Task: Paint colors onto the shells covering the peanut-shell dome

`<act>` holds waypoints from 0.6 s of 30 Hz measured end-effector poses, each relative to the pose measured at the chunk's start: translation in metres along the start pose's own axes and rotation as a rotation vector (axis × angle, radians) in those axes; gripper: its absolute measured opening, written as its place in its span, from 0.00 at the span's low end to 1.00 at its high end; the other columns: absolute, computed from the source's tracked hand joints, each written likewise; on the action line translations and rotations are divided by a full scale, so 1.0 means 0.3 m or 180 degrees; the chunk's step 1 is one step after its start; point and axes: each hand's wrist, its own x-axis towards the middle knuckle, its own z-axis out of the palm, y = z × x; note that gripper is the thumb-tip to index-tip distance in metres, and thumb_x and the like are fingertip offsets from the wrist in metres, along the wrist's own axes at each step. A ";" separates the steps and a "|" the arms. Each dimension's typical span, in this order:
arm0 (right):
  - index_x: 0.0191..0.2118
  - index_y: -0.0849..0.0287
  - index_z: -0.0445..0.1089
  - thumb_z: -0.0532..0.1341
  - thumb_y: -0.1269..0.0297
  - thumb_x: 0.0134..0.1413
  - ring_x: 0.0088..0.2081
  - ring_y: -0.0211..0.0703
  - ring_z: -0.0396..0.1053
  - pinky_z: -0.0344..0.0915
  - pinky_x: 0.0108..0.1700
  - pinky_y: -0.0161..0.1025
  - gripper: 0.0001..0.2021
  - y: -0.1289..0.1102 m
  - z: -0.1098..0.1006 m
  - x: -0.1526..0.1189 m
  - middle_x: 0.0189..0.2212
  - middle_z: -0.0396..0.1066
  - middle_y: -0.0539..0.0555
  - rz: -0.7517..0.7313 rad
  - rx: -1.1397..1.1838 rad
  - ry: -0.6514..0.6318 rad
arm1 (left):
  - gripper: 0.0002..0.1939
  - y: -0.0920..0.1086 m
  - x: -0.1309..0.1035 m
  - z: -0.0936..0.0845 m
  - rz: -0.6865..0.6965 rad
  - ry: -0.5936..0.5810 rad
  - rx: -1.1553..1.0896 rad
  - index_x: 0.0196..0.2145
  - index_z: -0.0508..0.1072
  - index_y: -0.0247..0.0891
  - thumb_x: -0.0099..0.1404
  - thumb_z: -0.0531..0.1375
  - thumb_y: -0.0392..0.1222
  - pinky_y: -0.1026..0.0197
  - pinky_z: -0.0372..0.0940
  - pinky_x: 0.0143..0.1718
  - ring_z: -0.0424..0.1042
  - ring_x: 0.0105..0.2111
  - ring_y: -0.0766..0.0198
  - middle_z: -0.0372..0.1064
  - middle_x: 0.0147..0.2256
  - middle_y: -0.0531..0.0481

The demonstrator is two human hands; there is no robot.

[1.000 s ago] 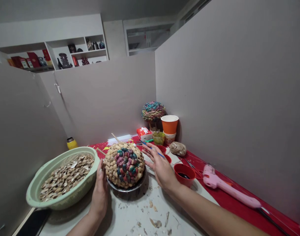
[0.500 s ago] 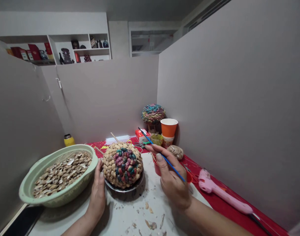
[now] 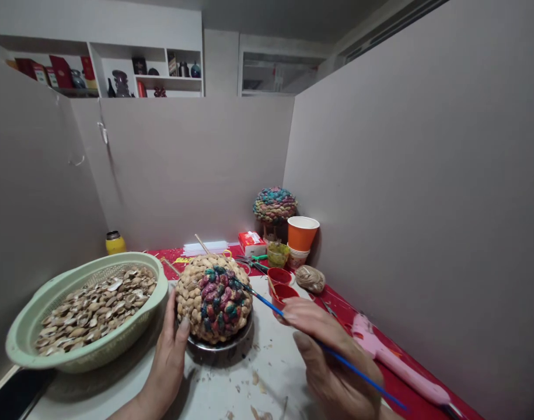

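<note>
A ball covered in peanut shells sits in a shallow metal dish. Most shells are tan; a patch on its front is painted purple, red, blue and teal. My left hand holds the ball's left side, thumb in front, the other fingertips partly hidden. Pinched in my right hand is a thin blue paintbrush, its tip touching the upper right of the painted patch. Just beyond that hand stand two small red cups, the nearer one with a wooden stick in it.
To the left is a green basket of empty shells. A pink glue gun lies at right, with twine behind it. Orange paper cups, a finished colourful shell tree and a yellow bottle stand at the back. Grey partitions enclose the table.
My right hand has turned and moved lower and right, bringing the brush from upright in the air down onto the painted patch. My left hand stays at the ball. The view has shifted slightly.
</note>
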 end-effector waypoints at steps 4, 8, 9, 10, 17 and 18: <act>0.45 0.52 0.73 0.63 0.76 0.58 0.39 0.45 0.75 0.74 0.45 0.43 0.13 0.019 0.008 -0.014 0.35 0.76 0.53 0.0206 -0.0016 0.0013 | 0.38 0.013 -0.001 0.008 -0.0039 0.0111 0.0026 0.70 0.48 0.46 0.68 0.51 0.62 0.58 0.33 0.70 0.41 0.71 0.60 0.44 0.71 0.54; 0.44 0.51 0.71 0.61 0.75 0.60 0.36 0.46 0.75 0.73 0.42 0.46 0.11 0.008 0.004 -0.007 0.31 0.76 0.52 0.0110 0.0033 -0.0264 | 0.36 0.025 0.003 0.014 -0.0064 0.0239 -0.0046 0.69 0.50 0.49 0.68 0.52 0.61 0.59 0.34 0.70 0.42 0.71 0.60 0.45 0.71 0.56; 0.45 0.51 0.70 0.60 0.74 0.61 0.34 0.46 0.74 0.73 0.41 0.46 0.11 0.003 0.003 -0.006 0.31 0.76 0.52 0.0048 0.0073 -0.0325 | 0.35 0.024 0.005 0.015 -0.0066 0.0248 -0.0080 0.69 0.50 0.50 0.69 0.51 0.61 0.60 0.34 0.70 0.42 0.71 0.60 0.45 0.71 0.57; 0.45 0.51 0.70 0.59 0.73 0.61 0.33 0.46 0.74 0.73 0.41 0.47 0.10 -0.001 0.003 -0.006 0.30 0.76 0.52 0.0004 0.0111 -0.0361 | 0.35 0.021 0.007 0.016 -0.0067 0.0245 -0.0118 0.69 0.51 0.51 0.69 0.51 0.61 0.60 0.34 0.70 0.42 0.71 0.60 0.45 0.71 0.57; 0.48 0.52 0.68 0.58 0.73 0.61 0.34 0.48 0.75 0.73 0.43 0.51 0.12 0.001 -0.042 0.023 0.32 0.77 0.54 -0.0138 -0.0093 -0.0212 | 0.32 -0.011 0.022 0.017 -0.0073 0.0155 -0.0248 0.68 0.50 0.56 0.70 0.50 0.60 0.58 0.36 0.70 0.41 0.71 0.60 0.45 0.71 0.60; 0.48 0.51 0.69 0.58 0.72 0.62 0.34 0.48 0.75 0.73 0.43 0.51 0.11 0.004 -0.064 0.038 0.32 0.76 0.54 -0.0128 -0.0217 -0.0087 | 0.33 -0.009 0.024 0.017 -0.0093 0.0177 -0.0180 0.68 0.50 0.55 0.69 0.50 0.61 0.57 0.35 0.70 0.42 0.71 0.59 0.44 0.71 0.59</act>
